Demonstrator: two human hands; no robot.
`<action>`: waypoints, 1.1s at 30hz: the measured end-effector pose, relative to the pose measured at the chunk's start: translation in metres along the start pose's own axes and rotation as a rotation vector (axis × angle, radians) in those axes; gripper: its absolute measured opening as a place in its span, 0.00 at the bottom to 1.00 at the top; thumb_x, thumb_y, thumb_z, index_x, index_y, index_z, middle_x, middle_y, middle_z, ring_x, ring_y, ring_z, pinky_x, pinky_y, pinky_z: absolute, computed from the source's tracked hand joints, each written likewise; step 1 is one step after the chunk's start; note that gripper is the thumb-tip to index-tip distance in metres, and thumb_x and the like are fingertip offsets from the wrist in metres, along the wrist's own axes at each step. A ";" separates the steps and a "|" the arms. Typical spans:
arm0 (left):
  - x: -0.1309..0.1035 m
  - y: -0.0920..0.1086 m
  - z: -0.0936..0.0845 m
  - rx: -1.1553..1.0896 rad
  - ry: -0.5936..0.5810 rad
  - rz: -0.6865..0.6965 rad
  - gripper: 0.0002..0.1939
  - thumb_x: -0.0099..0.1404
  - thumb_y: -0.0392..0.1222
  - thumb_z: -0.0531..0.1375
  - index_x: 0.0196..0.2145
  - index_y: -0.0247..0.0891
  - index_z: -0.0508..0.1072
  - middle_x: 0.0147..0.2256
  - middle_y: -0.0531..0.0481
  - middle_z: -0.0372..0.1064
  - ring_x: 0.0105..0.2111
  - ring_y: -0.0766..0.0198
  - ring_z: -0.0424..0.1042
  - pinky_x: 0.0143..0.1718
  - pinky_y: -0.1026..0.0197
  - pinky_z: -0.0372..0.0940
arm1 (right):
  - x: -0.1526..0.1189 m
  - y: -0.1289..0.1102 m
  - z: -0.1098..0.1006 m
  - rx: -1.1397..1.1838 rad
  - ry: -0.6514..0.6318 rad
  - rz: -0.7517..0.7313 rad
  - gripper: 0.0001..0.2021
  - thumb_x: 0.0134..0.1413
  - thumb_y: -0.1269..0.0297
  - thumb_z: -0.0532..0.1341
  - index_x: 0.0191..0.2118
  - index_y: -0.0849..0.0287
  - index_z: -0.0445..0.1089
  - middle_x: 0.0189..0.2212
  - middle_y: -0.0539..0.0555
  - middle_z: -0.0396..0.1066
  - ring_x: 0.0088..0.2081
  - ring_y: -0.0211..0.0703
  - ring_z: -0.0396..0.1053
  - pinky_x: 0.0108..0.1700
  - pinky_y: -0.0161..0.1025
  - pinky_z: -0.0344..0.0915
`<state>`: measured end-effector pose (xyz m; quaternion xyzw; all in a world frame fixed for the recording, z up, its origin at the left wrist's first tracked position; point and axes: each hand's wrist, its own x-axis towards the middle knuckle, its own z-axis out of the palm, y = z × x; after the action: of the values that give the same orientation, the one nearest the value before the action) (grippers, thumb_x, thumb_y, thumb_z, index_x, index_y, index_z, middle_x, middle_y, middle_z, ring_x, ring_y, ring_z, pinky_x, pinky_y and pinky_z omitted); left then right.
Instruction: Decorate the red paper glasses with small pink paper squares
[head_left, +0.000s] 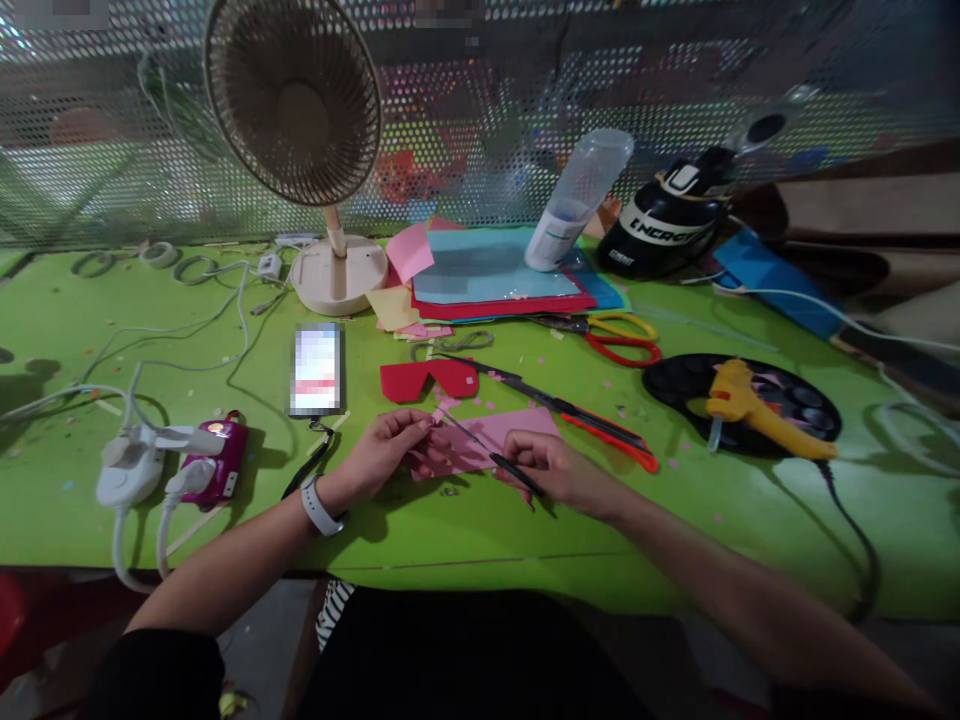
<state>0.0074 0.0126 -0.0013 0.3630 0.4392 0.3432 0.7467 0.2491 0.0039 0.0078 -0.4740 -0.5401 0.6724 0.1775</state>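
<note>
My right hand (551,468) grips a slim, pointed tool with a dark handle (517,472), which looks like tweezers. Its thin metal tip reaches left toward my left hand (397,445). The thumb and fingers of that hand are pinched together, and what they hold is too small to make out. Under both hands lies a sheet of pink paper (480,445). Just beyond them rests a red cut-out piece (405,381) with a notch in its edge. Small pink scraps (484,404) are scattered around it. A red and black utility knife (600,430) lies diagonally beyond my right hand.
A fan (337,275), stacked coloured sheets (480,265), a clear bottle (566,215) and a black jug (660,230) stand at the back. Scissors (619,345) and a yellow glue gun (750,405) on a black tray lie right. A phone (316,370) and plugged-in power adapters (217,455) are left.
</note>
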 end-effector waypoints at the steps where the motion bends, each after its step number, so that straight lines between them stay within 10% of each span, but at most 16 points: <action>1: 0.000 0.000 0.000 0.008 0.000 0.003 0.15 0.62 0.49 0.66 0.37 0.33 0.73 0.33 0.46 0.78 0.24 0.69 0.75 0.23 0.69 0.69 | 0.000 0.000 0.000 -0.002 0.003 0.000 0.29 0.36 0.36 0.68 0.25 0.57 0.58 0.17 0.42 0.60 0.19 0.30 0.61 0.20 0.31 0.55; 33: -0.002 0.001 0.003 0.090 0.023 0.036 0.14 0.63 0.49 0.64 0.35 0.34 0.73 0.29 0.48 0.76 0.24 0.69 0.75 0.24 0.69 0.67 | -0.004 0.005 0.002 -0.073 -0.035 -0.041 0.26 0.44 0.41 0.68 0.27 0.56 0.57 0.21 0.44 0.59 0.23 0.33 0.61 0.24 0.32 0.59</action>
<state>0.0096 0.0104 0.0012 0.4002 0.4563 0.3406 0.7181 0.2506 -0.0023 0.0056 -0.4572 -0.5767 0.6568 0.1643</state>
